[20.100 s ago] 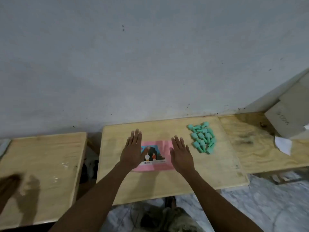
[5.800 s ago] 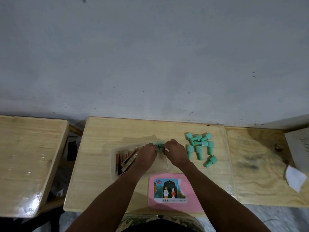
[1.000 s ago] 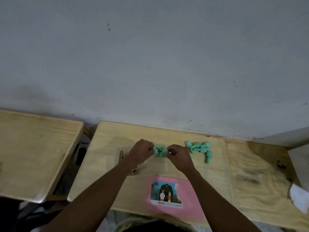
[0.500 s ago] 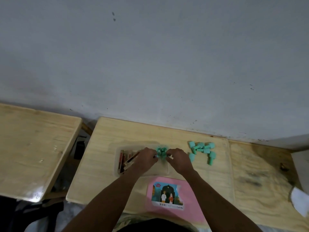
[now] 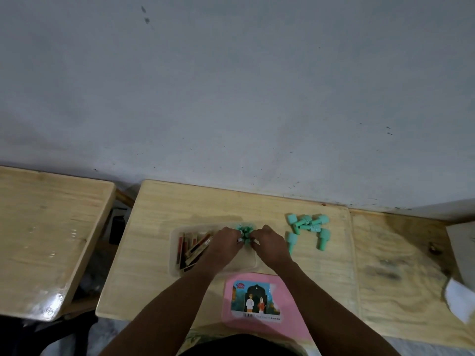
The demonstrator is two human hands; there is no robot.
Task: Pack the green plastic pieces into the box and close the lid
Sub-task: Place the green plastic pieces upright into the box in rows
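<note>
A clear plastic box stands open on the middle wooden table. Both hands are over it. My left hand and my right hand pinch a small cluster of green plastic pieces between them at the box's far edge. A loose pile of several more green pieces lies on the table to the right of my right hand. The pink lid with a picture label lies flat near the front edge, below the box.
Several brown and red sticks fill the box's left part. A second wooden table stands to the left across a gap, a third adjoins on the right, carrying white paper and a cardboard piece. A grey wall rises behind.
Over the last second both hands carried the cluster of green pieces lower, down to the box's far edge. The loose pile and the lid have not moved.
</note>
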